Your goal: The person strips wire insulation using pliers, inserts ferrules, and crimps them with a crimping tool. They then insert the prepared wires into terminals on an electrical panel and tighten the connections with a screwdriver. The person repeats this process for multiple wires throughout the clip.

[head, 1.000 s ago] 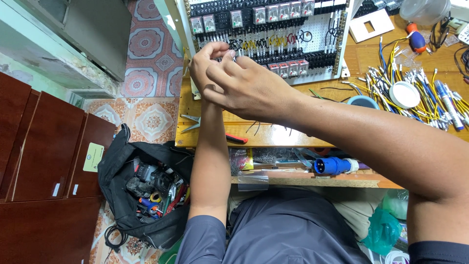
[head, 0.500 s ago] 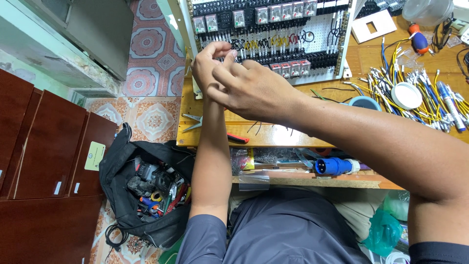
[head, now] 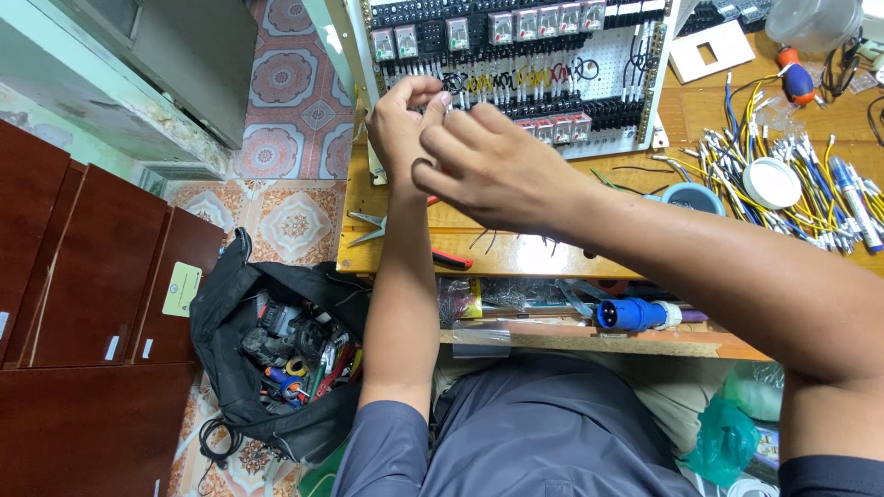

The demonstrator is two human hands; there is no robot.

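The left hand (head: 402, 124) and right hand (head: 493, 166) meet in front of the white control panel (head: 516, 64), fingers pinched narrow on something small – too hidden to name; just below the panel lie pliers (head: 368, 225) on the wooden bench (head: 516, 253); right of it a bundle of coloured wires (head: 792, 189); well below-left, on the floor, an open black tool bag (head: 276, 359).

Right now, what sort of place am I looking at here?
Most likely an electrician's workshop or wiring bench. Both hands, left hand and right hand, work at a white panel lined with relays; a heap of cut coloured wires covers the wooden bench, and an open tool bag sits on the tiled floor.
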